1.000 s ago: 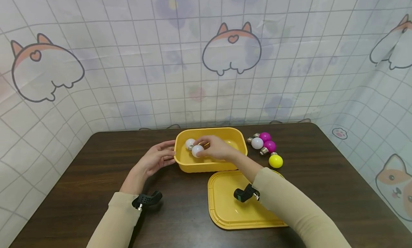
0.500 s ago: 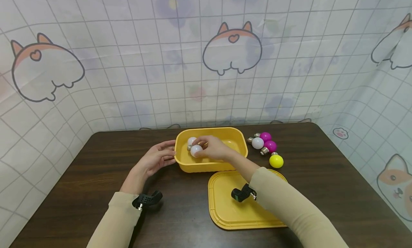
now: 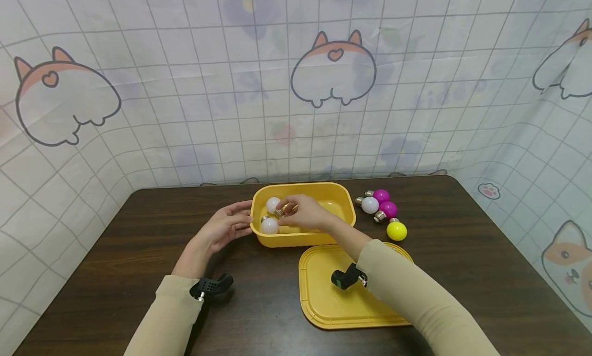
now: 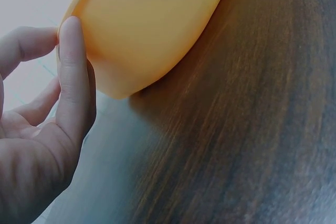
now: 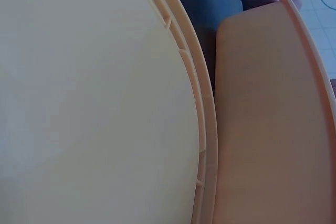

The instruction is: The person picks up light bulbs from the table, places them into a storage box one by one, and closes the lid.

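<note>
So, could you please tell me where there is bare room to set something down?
The table is bare left of the left hand, between the left sleeve and the lid, and right of the yellow bulb. Crowded: inside the left of the box, among white bulbs and the right hand, and past the box's right end, where purple bulbs lie.

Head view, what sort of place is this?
Probably a makeshift recording corner: a dark table in front of a wrinkled, cartoon-printed sheet, with black wrist cameras in view.
</note>
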